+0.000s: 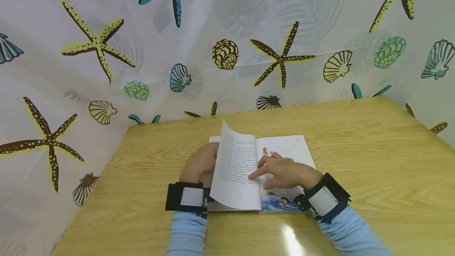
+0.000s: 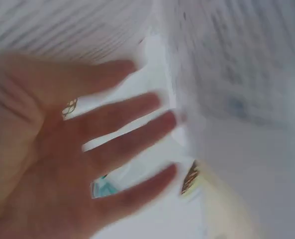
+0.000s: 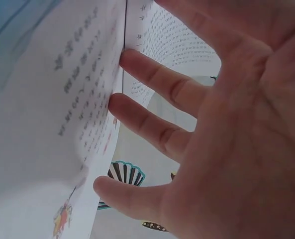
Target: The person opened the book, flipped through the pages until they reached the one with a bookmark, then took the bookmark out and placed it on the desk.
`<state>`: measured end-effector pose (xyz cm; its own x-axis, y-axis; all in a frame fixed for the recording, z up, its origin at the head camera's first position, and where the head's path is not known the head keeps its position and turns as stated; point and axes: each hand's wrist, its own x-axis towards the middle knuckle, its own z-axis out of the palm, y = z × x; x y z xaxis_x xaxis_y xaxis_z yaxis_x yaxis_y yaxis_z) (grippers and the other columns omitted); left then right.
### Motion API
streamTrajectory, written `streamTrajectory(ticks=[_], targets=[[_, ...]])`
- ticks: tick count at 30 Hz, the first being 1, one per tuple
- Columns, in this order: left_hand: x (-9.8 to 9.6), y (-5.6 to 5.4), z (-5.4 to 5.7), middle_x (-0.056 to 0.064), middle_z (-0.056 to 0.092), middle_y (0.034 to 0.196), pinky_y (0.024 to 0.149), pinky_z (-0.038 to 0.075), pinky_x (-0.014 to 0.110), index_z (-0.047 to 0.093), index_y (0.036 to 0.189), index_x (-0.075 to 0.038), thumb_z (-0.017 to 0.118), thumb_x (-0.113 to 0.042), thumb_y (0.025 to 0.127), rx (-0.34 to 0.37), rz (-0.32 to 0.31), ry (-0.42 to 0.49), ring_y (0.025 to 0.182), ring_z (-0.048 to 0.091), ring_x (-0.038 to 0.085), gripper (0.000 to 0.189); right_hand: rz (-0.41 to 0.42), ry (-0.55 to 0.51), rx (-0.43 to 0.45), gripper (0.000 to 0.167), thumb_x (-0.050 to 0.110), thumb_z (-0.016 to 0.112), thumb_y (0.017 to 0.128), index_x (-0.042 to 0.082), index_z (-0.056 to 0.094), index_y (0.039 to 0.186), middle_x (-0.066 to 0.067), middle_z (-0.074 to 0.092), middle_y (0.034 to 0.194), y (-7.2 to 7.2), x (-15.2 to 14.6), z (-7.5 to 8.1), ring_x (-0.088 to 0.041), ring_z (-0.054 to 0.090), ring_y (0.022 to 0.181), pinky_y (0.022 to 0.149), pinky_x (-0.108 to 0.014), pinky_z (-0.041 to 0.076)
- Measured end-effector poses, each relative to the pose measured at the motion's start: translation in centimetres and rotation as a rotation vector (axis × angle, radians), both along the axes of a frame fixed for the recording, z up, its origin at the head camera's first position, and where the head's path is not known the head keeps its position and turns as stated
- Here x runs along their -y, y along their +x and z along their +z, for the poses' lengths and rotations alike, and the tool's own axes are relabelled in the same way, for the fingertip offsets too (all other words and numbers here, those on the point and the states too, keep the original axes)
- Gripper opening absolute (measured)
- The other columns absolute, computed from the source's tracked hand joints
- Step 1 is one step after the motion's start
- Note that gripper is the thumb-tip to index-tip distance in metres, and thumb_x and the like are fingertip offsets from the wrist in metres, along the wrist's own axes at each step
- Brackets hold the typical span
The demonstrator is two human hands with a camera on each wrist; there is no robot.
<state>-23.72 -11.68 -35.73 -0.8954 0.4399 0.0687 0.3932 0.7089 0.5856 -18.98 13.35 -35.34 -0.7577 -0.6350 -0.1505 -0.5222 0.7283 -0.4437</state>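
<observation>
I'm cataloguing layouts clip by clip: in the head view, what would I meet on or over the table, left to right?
Left grip → raised page of text → right grip → blue right sleeve.

The left hand (image 1: 200,164) has straight fingers (image 2: 132,142) — the right hand (image 1: 286,172), spread ones.

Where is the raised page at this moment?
In the head view, the raised page curves over the left side of the open book, partly hiding the left hand; the right hand is at its right edge.
</observation>
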Motion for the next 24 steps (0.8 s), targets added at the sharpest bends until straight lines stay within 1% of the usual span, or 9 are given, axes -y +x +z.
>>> streamTrajectory(ticks=[3, 4, 5, 7, 9, 13, 16, 20, 24], targets=[[0.1, 1.0, 2.1, 0.017, 0.061, 0.137, 0.096, 0.053, 0.046, 0.062, 0.138, -0.004, 0.057, -0.003, 0.101, -0.171, 0.226, -0.059, 0.12, 0.062, 0.032, 0.037, 0.01, -0.006, -0.001, 0.039, 0.012, 0.075, 0.087, 0.023, 0.075, 0.125, -0.003, 0.059, 0.123, 0.0, 0.1, 0.0, -0.039, 0.045, 0.12, 0.086, -0.056, 0.047], [0.2, 1.3, 2.5, 0.018, 0.057, 0.143, 0.101, 0.05, 0.048, 0.058, 0.141, -0.004, 0.055, -0.001, 0.102, -0.204, 0.272, -0.066, 0.128, 0.057, 0.034, 0.04, 0.013, -0.01, 0.0, 0.039, 0.012, 0.075, 0.088, 0.023, 0.075, 0.125, -0.003, 0.059, 0.123, 0.0, 0.1, 0.0, -0.039, 0.045, 0.12, 0.085, -0.055, 0.047], [0.1, 1.4, 2.9, 0.019, 0.054, 0.145, 0.104, 0.047, 0.05, 0.056, 0.143, -0.003, 0.055, 0.001, 0.101, -0.221, 0.284, -0.069, 0.132, 0.053, 0.036, 0.042, 0.017, -0.013, -0.001, 0.038, 0.012, 0.075, 0.088, 0.022, 0.076, 0.124, -0.003, 0.059, 0.122, 0.0, 0.1, 0.0, -0.039, 0.046, 0.12, 0.085, -0.053, 0.048], [-0.2, 1.6, 3.4, 0.02, 0.053, 0.146, 0.108, 0.043, 0.05, 0.057, 0.142, -0.001, 0.058, 0.001, 0.1, -0.223, 0.238, -0.082, 0.135, 0.051, 0.037, 0.042, 0.024, -0.014, -0.006, 0.038, 0.012, 0.075, 0.087, 0.022, 0.076, 0.124, -0.003, 0.06, 0.12, -0.1, 0.1, 0.0, -0.037, 0.047, 0.117, 0.084, -0.05, 0.049], [-0.7, 1.8, 3.6, 0.019, 0.053, 0.147, 0.111, 0.04, 0.049, 0.057, 0.142, -0.001, 0.063, -0.002, 0.098, -0.15, 0.146, -0.121, 0.137, 0.048, 0.036, 0.044, 0.019, -0.019, 0.001, 0.038, 0.011, 0.075, 0.088, 0.021, 0.076, 0.124, -0.003, 0.06, 0.119, -0.2, 0.0, 0.0, -0.038, 0.047, 0.119, 0.088, -0.053, 0.049], [-2.0, 2.1, 3.4, 0.015, 0.052, 0.149, 0.112, 0.039, 0.049, 0.057, 0.143, -0.006, 0.075, -0.013, 0.093, 0.148, 0.027, -0.258, 0.138, 0.047, 0.032, 0.053, 0.021, -0.029, 0.012, 0.037, 0.011, 0.074, 0.089, 0.02, 0.075, 0.125, -0.004, 0.061, 0.12, -0.3, 0.0, -0.1, -0.046, 0.043, 0.129, 0.095, -0.065, 0.045], [-2.3, 2.2, 3.1, 0.014, 0.052, 0.149, 0.11, 0.041, 0.05, 0.059, 0.143, -0.01, 0.082, -0.013, 0.086, 0.281, 0.038, -0.327, 0.137, 0.048, 0.032, 0.061, 0.026, -0.028, 0.009, 0.037, 0.011, 0.075, 0.089, 0.02, 0.075, 0.125, -0.005, 0.061, 0.119, -0.4, 0.0, -0.2, -0.049, 0.042, 0.13, 0.092, -0.065, 0.047], [-2.0, 2.4, 3.1, 0.015, 0.056, 0.144, 0.104, 0.046, 0.048, 0.061, 0.14, -0.011, 0.086, -0.009, 0.08, 0.34, 0.1, -0.336, 0.128, 0.054, 0.031, 0.065, 0.033, -0.025, -0.01, 0.037, 0.011, 0.075, 0.088, 0.02, 0.075, 0.124, -0.004, 0.061, 0.117, -0.3, -0.1, -0.2, -0.045, 0.046, 0.126, 0.088, -0.058, 0.05], [-1.4, 2.8, 3.3, 0.017, 0.059, 0.138, 0.076, 0.056, 0.037, 0.062, 0.14, -0.012, 0.085, -0.005, 0.08, 0.443, 0.15, -0.277, 0.098, 0.062, 0.027, 0.064, 0.03, -0.022, -0.014, 0.037, 0.011, 0.075, 0.088, 0.021, 0.076, 0.124, -0.003, 0.06, 0.116, -0.3, -0.2, -0.2, -0.041, 0.048, 0.12, 0.087, -0.056, 0.05]])
